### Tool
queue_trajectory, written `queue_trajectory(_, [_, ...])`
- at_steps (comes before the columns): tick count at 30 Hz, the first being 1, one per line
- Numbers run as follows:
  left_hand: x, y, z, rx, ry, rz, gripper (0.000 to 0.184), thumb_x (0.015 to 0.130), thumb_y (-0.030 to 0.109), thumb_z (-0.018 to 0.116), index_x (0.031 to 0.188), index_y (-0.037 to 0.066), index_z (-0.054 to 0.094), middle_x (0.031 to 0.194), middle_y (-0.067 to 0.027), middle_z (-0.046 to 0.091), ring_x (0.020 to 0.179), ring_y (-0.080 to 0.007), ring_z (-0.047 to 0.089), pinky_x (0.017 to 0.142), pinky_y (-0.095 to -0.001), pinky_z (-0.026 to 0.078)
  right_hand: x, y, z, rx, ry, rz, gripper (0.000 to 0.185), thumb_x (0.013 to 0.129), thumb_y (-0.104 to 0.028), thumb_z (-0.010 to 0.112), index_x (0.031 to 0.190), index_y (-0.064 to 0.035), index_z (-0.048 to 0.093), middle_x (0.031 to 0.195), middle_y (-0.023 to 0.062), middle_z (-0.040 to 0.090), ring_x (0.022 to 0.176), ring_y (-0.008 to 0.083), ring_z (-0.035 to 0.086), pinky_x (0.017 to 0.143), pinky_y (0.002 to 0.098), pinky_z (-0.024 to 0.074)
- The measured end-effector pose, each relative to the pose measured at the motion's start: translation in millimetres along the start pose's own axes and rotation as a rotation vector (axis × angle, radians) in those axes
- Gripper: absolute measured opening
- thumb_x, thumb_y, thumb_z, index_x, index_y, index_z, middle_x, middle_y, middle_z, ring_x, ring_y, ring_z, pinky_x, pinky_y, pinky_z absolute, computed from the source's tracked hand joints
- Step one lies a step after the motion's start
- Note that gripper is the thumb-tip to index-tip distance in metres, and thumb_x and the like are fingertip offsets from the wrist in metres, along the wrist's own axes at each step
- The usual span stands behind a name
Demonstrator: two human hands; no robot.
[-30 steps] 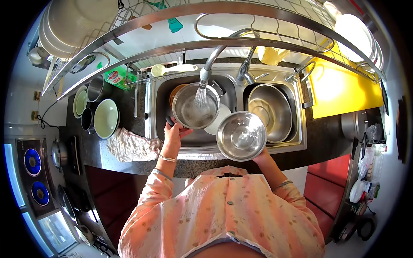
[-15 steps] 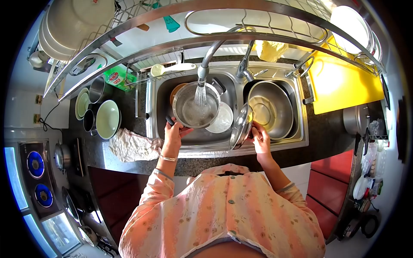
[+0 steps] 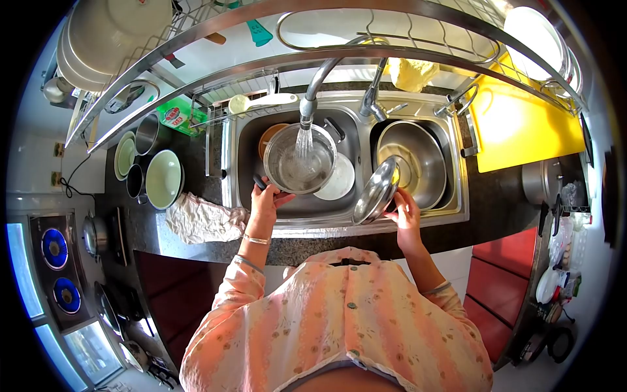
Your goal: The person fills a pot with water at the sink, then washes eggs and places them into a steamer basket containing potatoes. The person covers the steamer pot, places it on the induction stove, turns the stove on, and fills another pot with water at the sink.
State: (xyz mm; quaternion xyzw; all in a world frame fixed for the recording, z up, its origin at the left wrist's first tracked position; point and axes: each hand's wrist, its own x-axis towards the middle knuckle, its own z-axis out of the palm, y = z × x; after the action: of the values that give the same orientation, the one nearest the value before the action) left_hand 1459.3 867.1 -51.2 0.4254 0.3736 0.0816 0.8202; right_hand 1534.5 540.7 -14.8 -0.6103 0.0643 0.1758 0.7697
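Observation:
My left hand [image 3: 265, 200] is closed around the dark side handle of a steel pot [image 3: 281, 184], held level over the left sink basin. Water from the faucet [image 3: 308, 104] pours into this pot. My right hand [image 3: 406, 217] grips a shiny pot lid [image 3: 375, 197], tilted on edge above the divider between the basins; my fingers partly hide where they hold it. Below the pot, a white bowl [image 3: 338, 181] and an orange-brown dish [image 3: 268, 138] lie in the left basin, both partly covered. A large steel basin [image 3: 436, 171] sits in the right sink.
Left of the sink are a crumpled cloth [image 3: 204, 221], a pale green bowl [image 3: 163, 179], a dark mug [image 3: 135, 183] and a green package [image 3: 179, 117]. A metal dish rack [image 3: 261, 73] crosses overhead. To the right stand a yellow cutting board [image 3: 522, 127] and a pot [image 3: 541, 181].
The lid has turned in my right hand, showing more of its shiny face, and shifted slightly right. My left hand and the pot stay nearly still under the running water.

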Motion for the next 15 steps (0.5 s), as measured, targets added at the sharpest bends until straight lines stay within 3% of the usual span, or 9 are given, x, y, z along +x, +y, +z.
queue_trajectory(12, [0,-4,-2,0.019,-0.023,0.003,0.039,0.073,-0.003,0.045,0.112,-0.007,0.050,0.096,-0.0178,0.063,0.077,-0.0338,0.067,0.069,-0.0434,0.061,1,16,-21,0.016,-0.059,-0.071,0.069,0.083,-0.051,0.063,0.124,0.0029,0.049,0.101,0.0051,0.059,0.076,0.0069,0.058,0.068,0.0264,0.0558])
queue_trajectory(15, [-2,-2,0,0.020,-0.020,0.004,0.039,0.073,-0.003,0.046,0.112,-0.007,0.050,0.096,-0.0178,0.063,0.077,-0.0332,0.067,0.068,-0.0424,0.061,4,22,-29,0.024,-0.077,-0.086,0.058,0.088,-0.045,0.060,0.121,0.0014,0.051,0.098,0.0038,0.060,0.076,0.0062,0.059,0.064,0.0222,0.0529])
